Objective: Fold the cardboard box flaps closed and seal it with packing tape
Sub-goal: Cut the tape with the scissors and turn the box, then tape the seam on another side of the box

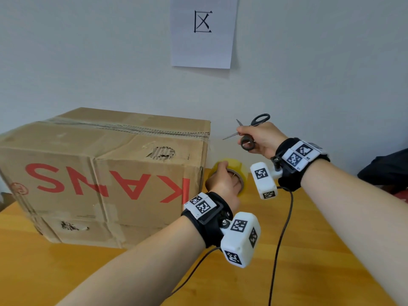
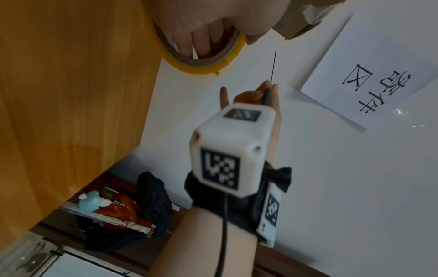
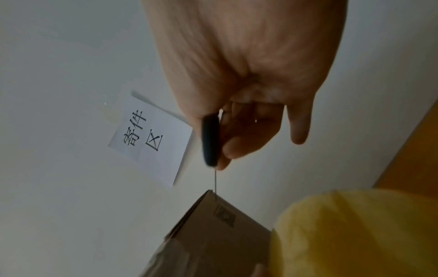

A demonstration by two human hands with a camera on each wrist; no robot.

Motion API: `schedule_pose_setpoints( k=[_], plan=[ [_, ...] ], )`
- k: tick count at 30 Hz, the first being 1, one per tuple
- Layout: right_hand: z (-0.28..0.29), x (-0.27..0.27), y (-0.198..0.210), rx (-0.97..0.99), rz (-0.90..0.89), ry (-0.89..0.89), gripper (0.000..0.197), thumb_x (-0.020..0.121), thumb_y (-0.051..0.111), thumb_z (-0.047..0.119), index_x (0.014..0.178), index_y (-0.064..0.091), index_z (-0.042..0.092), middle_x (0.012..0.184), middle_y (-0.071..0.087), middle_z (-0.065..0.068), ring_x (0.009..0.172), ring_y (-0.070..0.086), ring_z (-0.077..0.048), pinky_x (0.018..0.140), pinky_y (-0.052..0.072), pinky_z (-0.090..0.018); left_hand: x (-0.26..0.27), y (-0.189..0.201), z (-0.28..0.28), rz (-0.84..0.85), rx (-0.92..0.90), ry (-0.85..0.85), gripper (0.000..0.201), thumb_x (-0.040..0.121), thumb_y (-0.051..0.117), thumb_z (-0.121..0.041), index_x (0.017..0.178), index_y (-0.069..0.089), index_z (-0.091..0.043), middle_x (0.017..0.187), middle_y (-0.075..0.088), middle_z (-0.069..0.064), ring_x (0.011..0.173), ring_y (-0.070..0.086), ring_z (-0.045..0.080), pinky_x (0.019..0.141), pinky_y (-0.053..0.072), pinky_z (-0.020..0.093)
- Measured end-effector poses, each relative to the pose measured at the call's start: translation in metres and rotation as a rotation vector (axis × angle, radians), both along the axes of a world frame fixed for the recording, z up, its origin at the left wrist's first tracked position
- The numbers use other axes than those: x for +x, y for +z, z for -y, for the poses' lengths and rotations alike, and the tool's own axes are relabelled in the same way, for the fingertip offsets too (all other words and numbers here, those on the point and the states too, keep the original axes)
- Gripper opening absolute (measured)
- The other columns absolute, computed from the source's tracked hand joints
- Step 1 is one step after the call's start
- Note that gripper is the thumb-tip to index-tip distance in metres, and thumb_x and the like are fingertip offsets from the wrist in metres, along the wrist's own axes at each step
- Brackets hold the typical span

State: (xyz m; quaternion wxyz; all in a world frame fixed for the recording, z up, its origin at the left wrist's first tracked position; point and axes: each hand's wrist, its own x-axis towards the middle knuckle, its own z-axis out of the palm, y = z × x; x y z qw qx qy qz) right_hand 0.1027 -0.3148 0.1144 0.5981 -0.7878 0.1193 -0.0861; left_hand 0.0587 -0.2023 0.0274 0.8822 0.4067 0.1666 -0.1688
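The brown cardboard box [image 1: 106, 173] with red upside-down lettering sits on the yellow wooden table [image 1: 66, 272], pushed up near the pale wall, its top flaps folded flat and a strip of clear tape running along the top seam and over the right edge. Just beside the box's right end, the left hand [image 1: 223, 184] grips the yellow roll of packing tape [image 1: 234, 168], fingers curled through the core and thumb over the rim, the roll held clear of the table. Above it and to the right, the right hand [image 1: 262, 138] holds the black-handled steel scissors [image 1: 247, 131], fingers curled round the handles, blades parted and pointing left toward the box's top corner without touching it. On the wall behind hangs a white paper sheet [image 1: 202, 32] printed with black characters. Both wrists wear black straps with white marker blocks.
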Motion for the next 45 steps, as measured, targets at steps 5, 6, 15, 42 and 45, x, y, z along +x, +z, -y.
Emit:
schedule_pose_setpoints(
  k=[5,6,15,42,45],
  plan=[
    [0.029,-0.017,-0.032,0.016,-0.086,-0.067,0.025,0.092,0.069,0.036,0.096,0.068,0.011,0.073,0.07,-0.004,0.066,0.061,-0.019,0.077,0.06,-0.045,0.003,-0.012,0.0,-0.017,0.062,-0.03,0.032,0.096,0.057,-0.032,0.113,0.064,-0.005,0.099,0.072,0.007,0.08,0.069,0.021,0.065,0.054,0.031],
    [0.036,-0.021,-0.044,0.028,-0.112,-0.094,0.025,0.092,0.07,0.035,0.096,0.068,0.01,0.073,0.07,-0.005,0.063,0.06,-0.018,0.077,0.06,-0.047,0.004,-0.017,0.002,-0.029,0.073,-0.044,0.035,0.097,0.056,-0.034,0.116,0.064,-0.006,0.102,0.072,0.006,0.078,0.069,0.02,0.062,0.053,0.031],
    [0.079,-0.044,-0.145,-0.353,-0.637,0.035,0.022,0.092,0.07,0.024,0.074,0.07,0.011,0.063,0.064,-0.002,0.057,0.054,-0.016,0.058,0.045,-0.024,-0.004,-0.053,0.005,-0.111,0.164,-0.285,0.034,0.103,0.043,-0.034,0.101,0.062,-0.005,0.063,0.063,0.006,0.052,0.057,0.02,0.056,0.051,0.03],
    [0.141,-0.125,-0.171,-0.892,-0.717,-0.158,0.04,0.1,0.049,0.016,0.14,0.054,0.019,0.129,0.059,-0.008,0.093,0.06,-0.024,0.063,0.045,-0.026,-0.041,-0.009,0.06,0.478,0.802,-0.913,0.033,0.102,0.047,-0.034,0.124,0.059,-0.013,0.132,0.061,0.006,0.111,0.058,0.028,0.098,0.047,0.044],
    [0.142,-0.128,-0.173,-0.916,-0.743,-0.141,0.026,0.099,0.049,0.016,0.119,0.065,0.013,0.121,0.061,-0.01,0.099,0.061,-0.027,0.075,0.041,-0.032,-0.051,0.023,0.057,0.72,0.898,-0.993,0.033,0.1,0.051,-0.033,0.124,0.063,-0.012,0.123,0.067,0.001,0.105,0.063,0.022,0.094,0.05,0.042]
  ],
)
